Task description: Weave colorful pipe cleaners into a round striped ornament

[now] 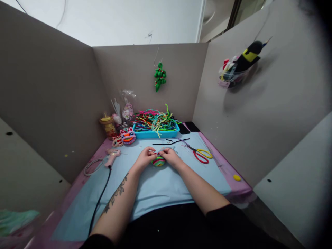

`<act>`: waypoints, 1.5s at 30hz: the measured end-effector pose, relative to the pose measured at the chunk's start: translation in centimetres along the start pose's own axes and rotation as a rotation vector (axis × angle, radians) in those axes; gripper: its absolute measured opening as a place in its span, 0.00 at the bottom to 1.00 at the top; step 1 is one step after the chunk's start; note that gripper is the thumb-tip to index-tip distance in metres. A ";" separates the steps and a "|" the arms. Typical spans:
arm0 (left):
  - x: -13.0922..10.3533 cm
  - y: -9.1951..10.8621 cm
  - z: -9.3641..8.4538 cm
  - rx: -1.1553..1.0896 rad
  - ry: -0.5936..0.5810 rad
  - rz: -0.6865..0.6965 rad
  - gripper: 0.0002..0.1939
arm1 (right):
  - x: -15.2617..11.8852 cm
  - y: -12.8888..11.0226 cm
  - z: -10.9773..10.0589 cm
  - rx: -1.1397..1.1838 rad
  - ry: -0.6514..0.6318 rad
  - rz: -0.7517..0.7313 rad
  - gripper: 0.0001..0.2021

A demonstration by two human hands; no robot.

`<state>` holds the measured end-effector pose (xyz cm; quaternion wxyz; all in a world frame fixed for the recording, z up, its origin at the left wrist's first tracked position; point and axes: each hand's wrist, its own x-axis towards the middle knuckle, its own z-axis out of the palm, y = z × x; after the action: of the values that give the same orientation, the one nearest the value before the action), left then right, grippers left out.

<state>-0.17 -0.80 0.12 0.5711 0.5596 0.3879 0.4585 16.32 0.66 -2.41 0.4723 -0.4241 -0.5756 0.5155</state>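
A small striped piece (158, 161) in green, red and yellow lies on the light blue cloth (166, 185), between my two hands. My left hand (147, 156) pinches at its upper left edge. At its upper right, my right hand (169, 156) has its fingers closed close to the left fingertips. A pale, thin stem shows just above my right fingers. What exactly the fingertips hold is too small to make out. Black stems (171, 143) lie on the cloth beyond the hands.
Scissors with red and yellow handles (200, 155) lie to the right. A pink glue gun (112, 157) with a black cord is at the left. Behind stand a blue tray (155, 134) of colourful stems, finished woven pieces (128, 136) and a jar (108, 127). Grey partitions surround the table.
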 end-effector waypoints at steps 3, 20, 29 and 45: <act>0.1 -0.2 -0.1 0.005 0.006 0.004 0.21 | -0.2 -0.4 0.0 -0.024 0.008 0.002 0.13; 0.2 -0.7 -0.1 0.032 0.005 0.045 0.22 | -0.9 -1.8 0.1 -0.182 -0.029 -0.059 0.12; 0.3 -0.6 0.1 0.007 0.010 0.048 0.25 | -0.8 -1.8 0.2 0.010 -0.098 -0.013 0.13; 0.1 -0.2 0.1 0.006 -0.026 -0.009 0.26 | -0.6 -2.4 0.4 0.235 0.039 -0.079 0.18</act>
<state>-0.01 -0.71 -0.10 0.5764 0.5657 0.3842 0.4474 16.03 -0.31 -0.06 0.5498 -0.3530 -0.5180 0.5521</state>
